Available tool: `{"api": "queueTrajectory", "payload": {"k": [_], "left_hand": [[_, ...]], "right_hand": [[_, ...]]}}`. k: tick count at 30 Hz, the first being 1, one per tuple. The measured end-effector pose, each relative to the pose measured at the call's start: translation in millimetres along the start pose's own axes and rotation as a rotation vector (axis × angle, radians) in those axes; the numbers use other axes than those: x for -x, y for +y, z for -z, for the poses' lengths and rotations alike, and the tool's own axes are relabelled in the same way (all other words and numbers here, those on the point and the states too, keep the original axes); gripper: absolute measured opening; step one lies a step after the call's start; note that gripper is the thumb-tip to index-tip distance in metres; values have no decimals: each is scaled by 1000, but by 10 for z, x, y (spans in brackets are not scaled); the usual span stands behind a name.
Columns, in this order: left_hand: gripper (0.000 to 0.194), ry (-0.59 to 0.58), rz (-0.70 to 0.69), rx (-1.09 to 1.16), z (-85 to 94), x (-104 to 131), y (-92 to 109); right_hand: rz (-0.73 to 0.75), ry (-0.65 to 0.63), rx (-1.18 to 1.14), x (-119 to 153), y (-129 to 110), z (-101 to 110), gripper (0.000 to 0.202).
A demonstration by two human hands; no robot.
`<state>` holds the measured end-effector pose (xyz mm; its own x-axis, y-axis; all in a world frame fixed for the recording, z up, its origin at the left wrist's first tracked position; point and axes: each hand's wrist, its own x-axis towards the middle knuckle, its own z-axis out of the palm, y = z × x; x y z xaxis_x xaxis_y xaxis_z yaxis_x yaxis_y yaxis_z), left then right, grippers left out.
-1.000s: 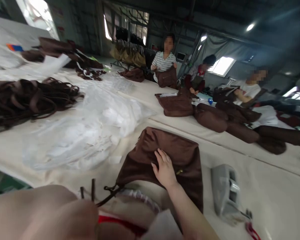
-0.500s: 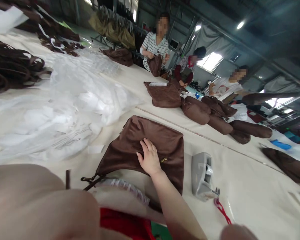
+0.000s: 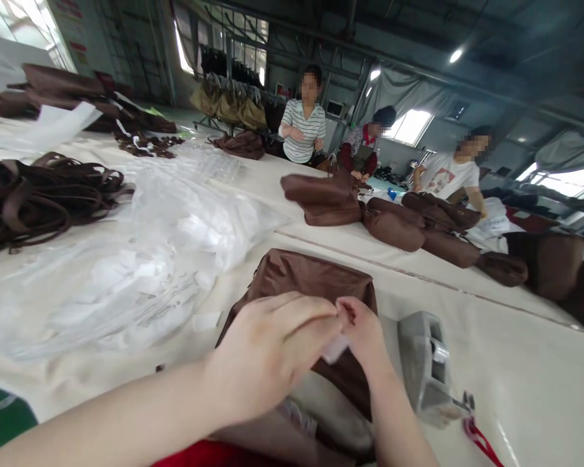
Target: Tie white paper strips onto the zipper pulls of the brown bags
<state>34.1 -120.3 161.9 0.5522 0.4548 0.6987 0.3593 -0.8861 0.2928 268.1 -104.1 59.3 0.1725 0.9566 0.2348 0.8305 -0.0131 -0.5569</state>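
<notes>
A brown leather bag (image 3: 316,272) lies on the pale table, partly covered by my hands. Over its middle, my left hand (image 3: 272,350) has its fingers bent and brought together, reaching toward my right hand (image 3: 365,334). The fingertips of both hands meet, and my right fingers are curled in a pinch. A small translucent piece (image 3: 335,349), perhaps plastic or tape, shows just below the fingertips. How each hand grips it is partly hidden. To the right of my right arm stands a grey tape dispenser (image 3: 421,363) with a red cord (image 3: 481,441) beside its front end.
Crumpled clear plastic bags (image 3: 175,259) cover the left of the table. Beyond them sits a heap of dark brown straps (image 3: 43,201). Several stuffed brown bags (image 3: 394,224) line the far side, where three people work. Olive bags (image 3: 228,107) hang on a rack behind.
My right hand has lifted off the bag, where it lay flat, and now pinches. My left hand has come in from the lower left to meet it. The view has tilted.
</notes>
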Motion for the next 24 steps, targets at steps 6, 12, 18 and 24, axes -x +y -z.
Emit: {"api": "queueTrajectory", "payload": {"k": [6, 12, 18, 24], "left_hand": [[23, -494, 668, 425, -944, -39, -391], [13, -636, 907, 632, -1617, 227, -490], [21, -564, 1113, 953, -1824, 431, -624], [32, -491, 1180, 1112, -1785, 458, -713]], "right_hand": [[-314, -218, 391, 256, 393, 169, 27], [-303, -111, 391, 432, 386, -309, 35], [-234, -83, 548, 440, 285, -446, 15], [-199, -101, 608, 436, 358, -427, 10]]}}
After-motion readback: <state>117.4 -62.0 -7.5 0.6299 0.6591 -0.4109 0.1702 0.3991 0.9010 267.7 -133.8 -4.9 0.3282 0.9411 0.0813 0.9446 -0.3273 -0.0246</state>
